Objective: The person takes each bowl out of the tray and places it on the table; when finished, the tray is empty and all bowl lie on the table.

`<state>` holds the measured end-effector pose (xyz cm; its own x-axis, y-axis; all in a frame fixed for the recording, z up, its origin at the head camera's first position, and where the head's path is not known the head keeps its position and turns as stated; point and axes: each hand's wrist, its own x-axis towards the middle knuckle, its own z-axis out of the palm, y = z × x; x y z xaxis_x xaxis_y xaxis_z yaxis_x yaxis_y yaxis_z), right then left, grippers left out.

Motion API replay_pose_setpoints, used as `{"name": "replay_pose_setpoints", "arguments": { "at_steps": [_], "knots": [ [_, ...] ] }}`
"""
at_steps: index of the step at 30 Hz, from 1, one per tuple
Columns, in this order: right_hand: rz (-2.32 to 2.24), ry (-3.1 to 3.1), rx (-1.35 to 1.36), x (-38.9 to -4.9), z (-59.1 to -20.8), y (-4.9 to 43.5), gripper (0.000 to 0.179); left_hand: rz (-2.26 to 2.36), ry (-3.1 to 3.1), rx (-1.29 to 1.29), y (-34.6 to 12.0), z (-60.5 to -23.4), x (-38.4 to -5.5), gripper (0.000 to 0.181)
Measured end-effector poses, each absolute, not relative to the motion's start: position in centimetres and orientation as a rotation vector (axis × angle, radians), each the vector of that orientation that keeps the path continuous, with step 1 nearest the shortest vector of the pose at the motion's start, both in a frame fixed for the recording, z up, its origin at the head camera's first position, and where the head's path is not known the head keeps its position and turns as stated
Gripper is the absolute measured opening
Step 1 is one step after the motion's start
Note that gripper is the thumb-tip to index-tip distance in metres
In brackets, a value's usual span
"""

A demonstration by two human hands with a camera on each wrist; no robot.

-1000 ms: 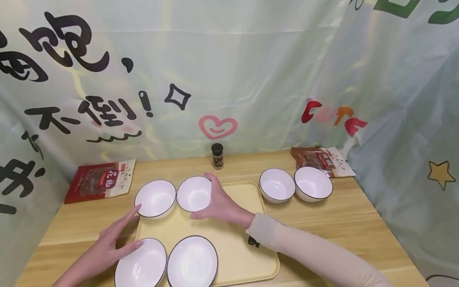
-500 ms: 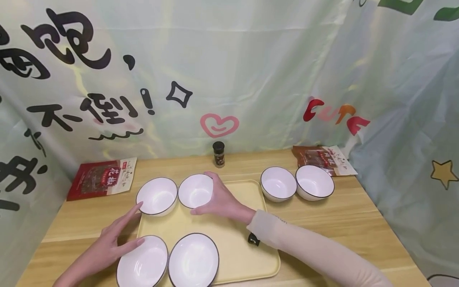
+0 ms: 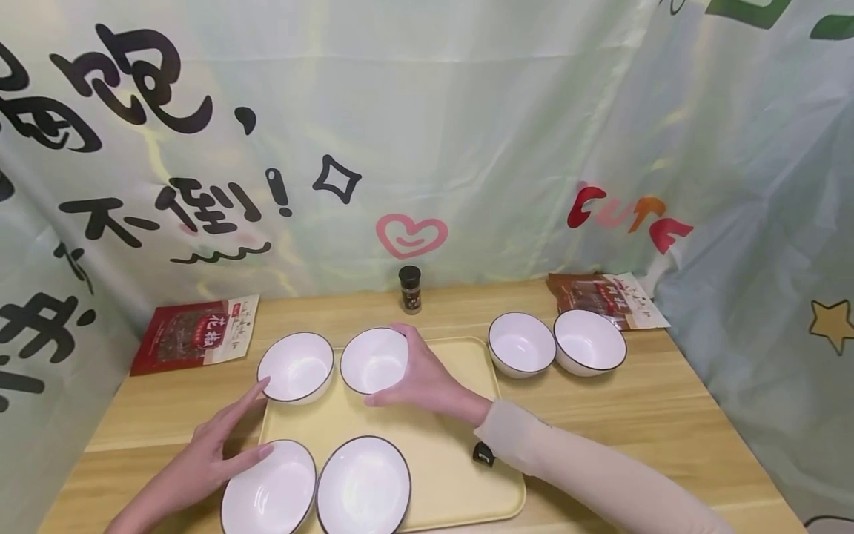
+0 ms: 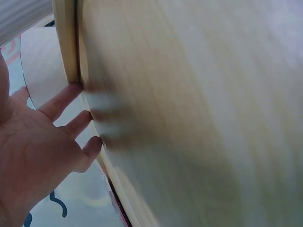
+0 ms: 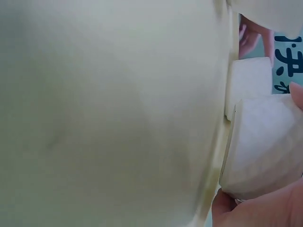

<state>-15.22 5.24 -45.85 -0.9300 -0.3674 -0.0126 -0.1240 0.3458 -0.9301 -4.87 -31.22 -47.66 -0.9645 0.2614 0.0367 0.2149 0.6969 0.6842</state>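
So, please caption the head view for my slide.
Right hand grips a white bowl at the far edge of a yellow tray.

Printed cloth [image 3: 500, 148] encloses a wooden table [image 3: 640, 408], booth-like.

Table [image 3: 667, 419]: pale wood, grain running sideways.
Yellow tray [image 3: 427, 452]: flat, near the middle.
Black-capped spice jar [image 3: 410, 291]: upright beyond the tray.
Sichuan pepper packet [image 3: 193, 335]: flat, far left.
Brown-and-white packet [image 3: 637, 302]: far right.
Inner bowl [image 3: 523, 343]: white, dark-rimmed, right of the tray.
Outer bowl [image 3: 590, 341]: matching, just beside it.
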Motion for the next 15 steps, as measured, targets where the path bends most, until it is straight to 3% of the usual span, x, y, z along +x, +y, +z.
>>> {"name": "replay_pose_setpoints", "arguments": {
  "at_steps": [15],
  "knots": [
    [-1.707,2.445,-0.371,-15.6,-42.7,8.7,0.126,1.109,2.828,0.384,-31.2,-47.5,-4.9,0.098]
  ]
}}
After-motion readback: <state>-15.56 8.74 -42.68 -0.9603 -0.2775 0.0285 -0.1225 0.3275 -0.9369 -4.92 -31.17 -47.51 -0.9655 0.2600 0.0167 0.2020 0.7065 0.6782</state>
